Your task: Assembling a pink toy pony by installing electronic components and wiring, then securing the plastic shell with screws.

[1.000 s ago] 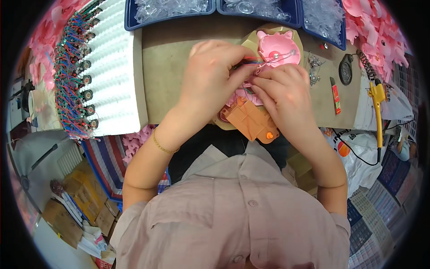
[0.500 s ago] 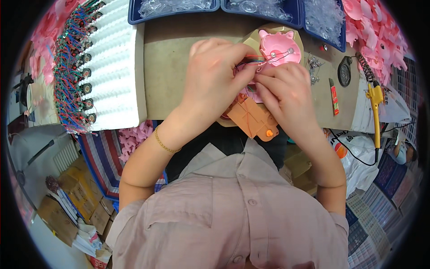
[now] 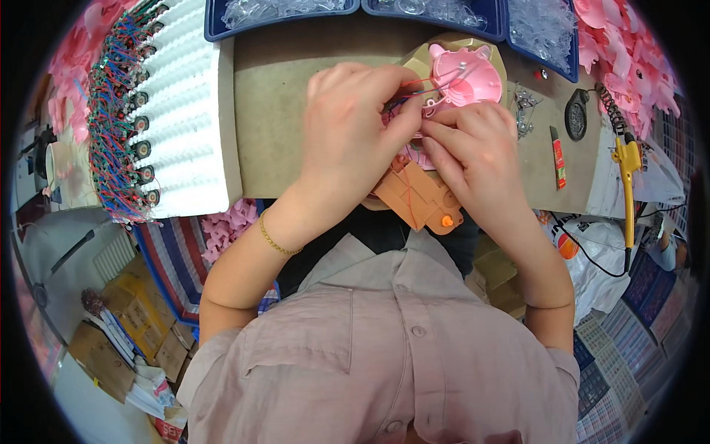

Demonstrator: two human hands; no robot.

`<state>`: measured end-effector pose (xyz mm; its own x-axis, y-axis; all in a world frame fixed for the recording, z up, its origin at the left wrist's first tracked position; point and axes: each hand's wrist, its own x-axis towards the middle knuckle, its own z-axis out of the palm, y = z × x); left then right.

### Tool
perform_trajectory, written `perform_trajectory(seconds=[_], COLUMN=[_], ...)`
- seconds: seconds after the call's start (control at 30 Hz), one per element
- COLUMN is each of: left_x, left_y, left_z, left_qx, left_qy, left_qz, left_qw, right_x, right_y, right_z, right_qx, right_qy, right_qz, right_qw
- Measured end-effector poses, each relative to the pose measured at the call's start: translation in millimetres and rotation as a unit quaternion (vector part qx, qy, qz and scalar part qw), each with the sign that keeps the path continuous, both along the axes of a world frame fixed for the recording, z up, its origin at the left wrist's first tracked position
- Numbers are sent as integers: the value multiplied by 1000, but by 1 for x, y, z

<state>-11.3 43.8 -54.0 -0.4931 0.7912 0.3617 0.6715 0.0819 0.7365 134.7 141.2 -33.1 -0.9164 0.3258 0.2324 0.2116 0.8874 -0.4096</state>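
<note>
My left hand (image 3: 355, 126) pinches a small bundle of thin red, blue and dark wires (image 3: 403, 96) between thumb and fingers. Their loose ends reach across a pink plastic shell (image 3: 473, 78) shaped like an animal head, with two small ears. Close beside it, my right hand (image 3: 473, 140) has its thumb and fingertips pressed together by a pink part; what lies between them is hidden. Below the fingers sits an orange plastic box (image 3: 416, 196) with a red wire and an orange knob, joined to a partly covered pink piece (image 3: 418, 154). A tan holder (image 3: 418, 59) lies beneath the shell.
Blue bins (image 3: 429, 26) of clear plastic parts line the back. At left, a white ribbed foam tray (image 3: 192, 111) bears wired round parts. Rightward lie small metal pieces (image 3: 525, 111), a round black part (image 3: 576, 115), a red cutter knife (image 3: 558, 159) and a yellow soldering iron (image 3: 627, 170).
The wire ends over the pink shell have swung upward and away from my right hand. My hands stay close together in nearly the same place; the whole view has shifted slightly.
</note>
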Motion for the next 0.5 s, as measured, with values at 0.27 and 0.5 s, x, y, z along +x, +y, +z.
perform_trajectory(seconds=[0.27,0.5], left_x=[0,-2], left_y=[0,-1], left_z=[-2,1], left_qx=[-3,-12], left_qy=[11,29], left_qz=[3,-5], left_qw=[1000,999], right_x=[-5,-6], right_y=[9,10], right_z=[6,5], right_qx=[5,-51], right_qy=[-68,-20], right_qz=[31,9], right_qw=[997,998])
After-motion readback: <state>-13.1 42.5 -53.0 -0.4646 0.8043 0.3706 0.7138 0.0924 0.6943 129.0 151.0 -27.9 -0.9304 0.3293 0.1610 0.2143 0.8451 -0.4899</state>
